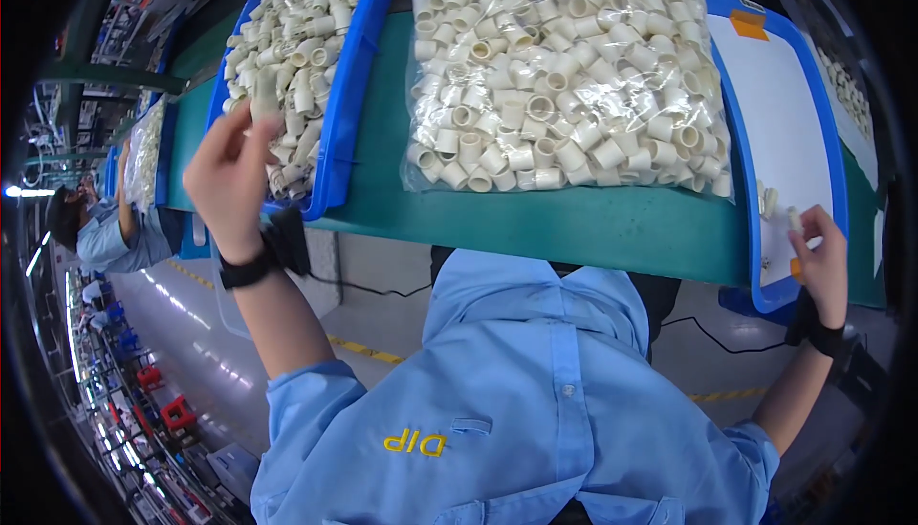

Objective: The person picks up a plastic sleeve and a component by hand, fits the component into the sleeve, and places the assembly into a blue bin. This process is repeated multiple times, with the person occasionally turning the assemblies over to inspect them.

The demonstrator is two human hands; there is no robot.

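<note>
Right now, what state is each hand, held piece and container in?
Left hand: closed on left piece
Left piece: held over left bin, blurred
Left bin: heaped with parts
Bag: full of rings, closure unclear
Tray: mostly bare
Right hand: seemingly pinching right piece
Right piece: at fingertips, over tray

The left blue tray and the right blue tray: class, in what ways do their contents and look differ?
The left blue tray is heaped with pale pieces; the right blue tray holds only a few near its front end. Pieces hide the left blue tray's floor, while the right blue tray's white inside mostly shows. Both are blue-rimmed, with the left hand over the first and the right hand over the second.
</note>
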